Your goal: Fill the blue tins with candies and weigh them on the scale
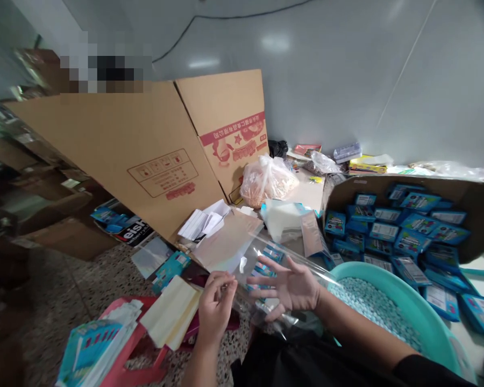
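My left hand [216, 302] is closed in a pinch at the near left edge of a clear plastic bag [306, 253]. My right hand [290, 287] has its palm up and fingers spread, against or inside the clear plastic; I cannot tell which. Through the plastic, behind my right fingers, show small blue boxes [271, 252]. A small white scrap [242, 264] lies just beyond my left fingertips. Close to my right forearm stands a turquoise basin [413, 301] holding many pale blue pellets [373, 306].
A large cardboard carton [153, 156] rises at the back left. Blue packets [417, 239] fill an open box at right. A white plastic bag [268, 180] sits by the carton. At lower left, a red stool [145, 355] bears flat blue packs [89, 346] and a cream stack [171, 312].
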